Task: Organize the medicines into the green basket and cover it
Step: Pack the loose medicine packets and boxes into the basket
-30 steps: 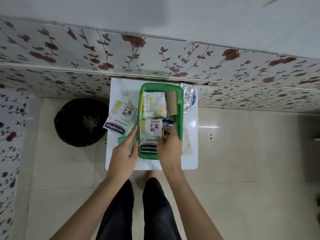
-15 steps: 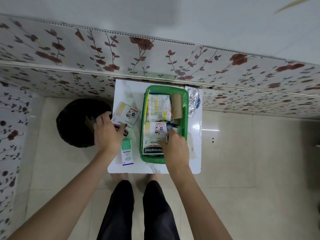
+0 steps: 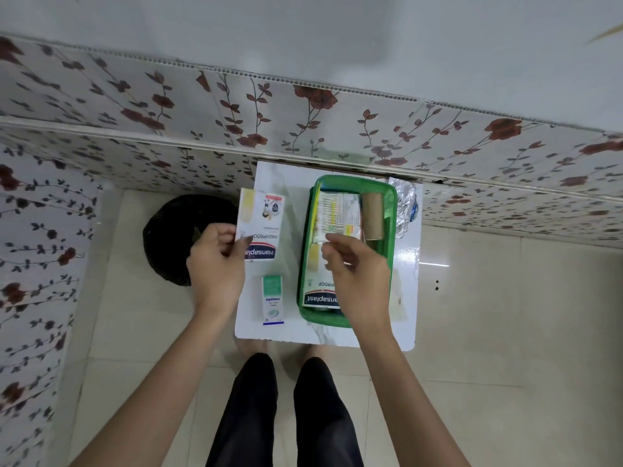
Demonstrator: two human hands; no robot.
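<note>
Held box (image 3: 260, 227) at 10 o'clock of the basket (image 3: 391, 210): "Hansaplast", "8" and "...PROOF" (start of the word covered). Box in basket (image 3: 317, 291), 6 o'clock end: "Hansaplast", "8", "...PROOF". Small box (image 3: 272, 299) on table, 8 o'clock of basket: "Optibex". Leaflet print (image 3: 338, 214) at 12 o'clock end: unreadable.

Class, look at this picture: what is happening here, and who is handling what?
A person is packing medicines into a green basket on a small white table. The left hand holds a Hansaplast box above the table. The right hand hovers over a second Hansaplast box in the basket. An Optibex box lies outside.
</note>
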